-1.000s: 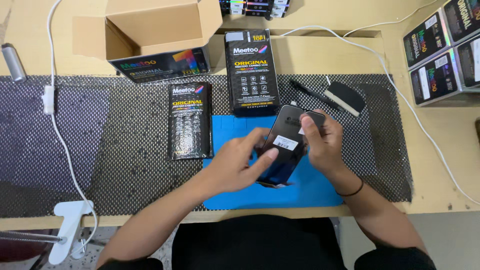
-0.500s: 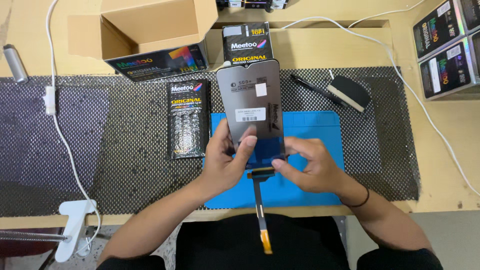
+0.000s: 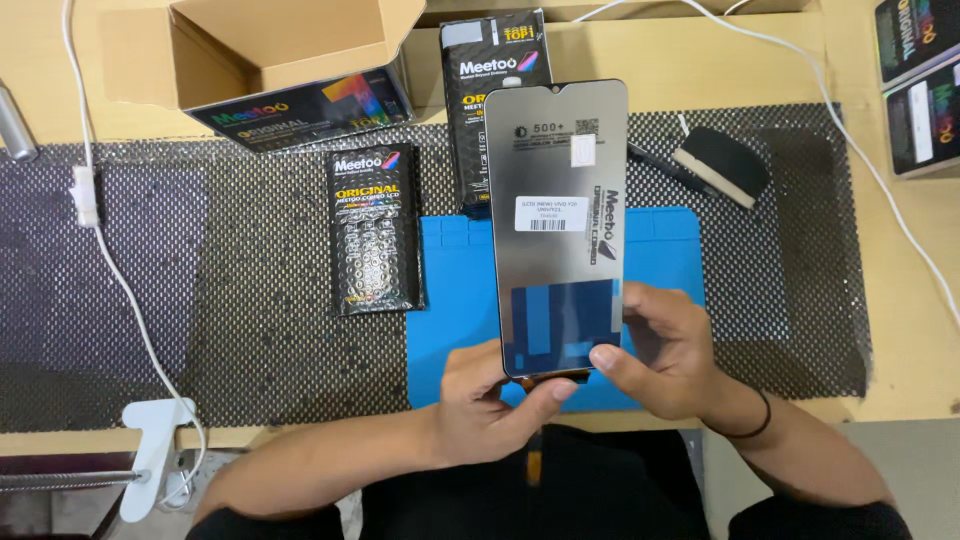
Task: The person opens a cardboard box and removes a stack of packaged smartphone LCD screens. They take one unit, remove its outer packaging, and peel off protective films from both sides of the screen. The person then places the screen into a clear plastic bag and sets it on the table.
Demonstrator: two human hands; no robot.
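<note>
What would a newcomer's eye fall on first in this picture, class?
First, the large phone display panel, held upright in the middle by its lower end between the left hand and right hand. Behind it lies a bright blue mat on dark mesh matting, with an open cardboard box at top left.

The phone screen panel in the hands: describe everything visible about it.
The phone screen panel is a flat, glossy, dark grey rectangle with rounded corners and a small notch in its top edge. White stickers and pale print mark its face; its lower part mirrors blue. It is held upright above the blue mat, gripped at the bottom by the left hand and right hand. A ribbon cable peeks below.
</note>
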